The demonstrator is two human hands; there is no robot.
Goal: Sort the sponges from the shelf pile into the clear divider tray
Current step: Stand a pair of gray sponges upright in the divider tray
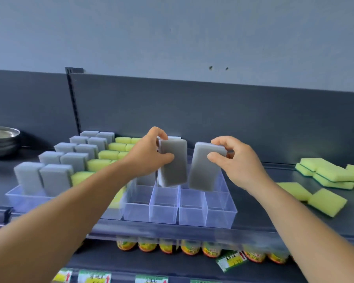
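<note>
Each hand holds one grey sponge upright over the clear divider tray [221, 217]. My left hand [149, 156] grips a grey sponge [175, 168] by its top. My right hand [235, 160] pinches another grey sponge [202, 172] just right of it. Both sponges hang above the tray's back compartments. The front compartments below them hold nothing. A second clear tray [16, 196] to the left holds upright grey sponges [55, 178] in rows and yellow-green sponges [108, 155] beside them. My left forearm hides part of that tray.
Loose yellow-green sponges [327, 174] lie in a pile on the dark shelf [274, 221] at the right. Stacked metal bowls [2, 139] stand at far left. The shelf's back panel rises behind the trays. Bottles [189, 249] and price tags line the shelf below.
</note>
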